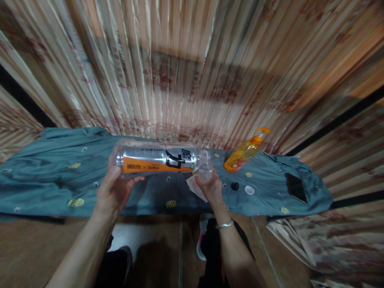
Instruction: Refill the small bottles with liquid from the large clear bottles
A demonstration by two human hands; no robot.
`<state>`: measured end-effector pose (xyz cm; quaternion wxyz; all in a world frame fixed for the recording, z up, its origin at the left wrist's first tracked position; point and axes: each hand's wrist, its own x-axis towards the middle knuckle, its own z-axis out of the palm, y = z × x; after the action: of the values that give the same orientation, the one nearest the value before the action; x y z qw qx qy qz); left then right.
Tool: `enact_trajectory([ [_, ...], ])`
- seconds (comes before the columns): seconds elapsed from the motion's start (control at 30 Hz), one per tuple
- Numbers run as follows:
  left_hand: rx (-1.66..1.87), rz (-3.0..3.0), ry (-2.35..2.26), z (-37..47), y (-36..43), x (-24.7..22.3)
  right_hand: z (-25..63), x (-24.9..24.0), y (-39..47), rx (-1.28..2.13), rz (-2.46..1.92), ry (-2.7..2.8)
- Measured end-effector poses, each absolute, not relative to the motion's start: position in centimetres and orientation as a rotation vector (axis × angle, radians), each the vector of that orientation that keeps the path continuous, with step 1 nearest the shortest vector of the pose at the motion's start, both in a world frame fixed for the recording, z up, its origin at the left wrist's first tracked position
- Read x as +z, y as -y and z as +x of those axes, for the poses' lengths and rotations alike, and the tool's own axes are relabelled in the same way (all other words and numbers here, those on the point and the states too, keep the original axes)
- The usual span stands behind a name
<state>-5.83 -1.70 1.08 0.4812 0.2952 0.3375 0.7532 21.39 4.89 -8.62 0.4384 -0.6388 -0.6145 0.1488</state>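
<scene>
A large transparent plastic bottle (153, 158) with a silver and orange label lies sideways in the air above the cloth. My left hand (112, 190) is closed around its base end. At its mouth, my right hand (211, 186) grips a small transparent plastic container (205, 170), which touches or overlaps the bottle's neck; the exact contact is hard to see. Whether there is liquid in either one cannot be made out. Beneath my right hand lies a white piece of paper (195, 190). A black cap (235, 186) and a white round lid (249, 190) rest to its right.
An orange pump bottle (241, 156) stands towards the back right. Farther right lies a dark phone (296, 187). A teal patterned cloth (75, 184) covers the narrow surface, with a pleated curtain (180, 80) behind. Dark poles (345, 124) slant at both sides.
</scene>
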Motion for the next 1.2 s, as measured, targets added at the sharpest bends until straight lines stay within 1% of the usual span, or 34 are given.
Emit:
enact_trajectory([
  [0.3,1.818,0.79,-0.752,-6.37,1.67,0.37,21.36,-8.65,-4.93,0.354,-1.604,1.532],
  [0.77,1.818,0.811,-0.767,-6.47,1.71,0.27,21.25,-8.49,-4.8,0.384,-1.578,1.527],
  [1.2,1.849,0.658,-0.821,-5.85,1.68,1.15,21.23,-8.75,-4.93,0.33,-1.598,1.546],
])
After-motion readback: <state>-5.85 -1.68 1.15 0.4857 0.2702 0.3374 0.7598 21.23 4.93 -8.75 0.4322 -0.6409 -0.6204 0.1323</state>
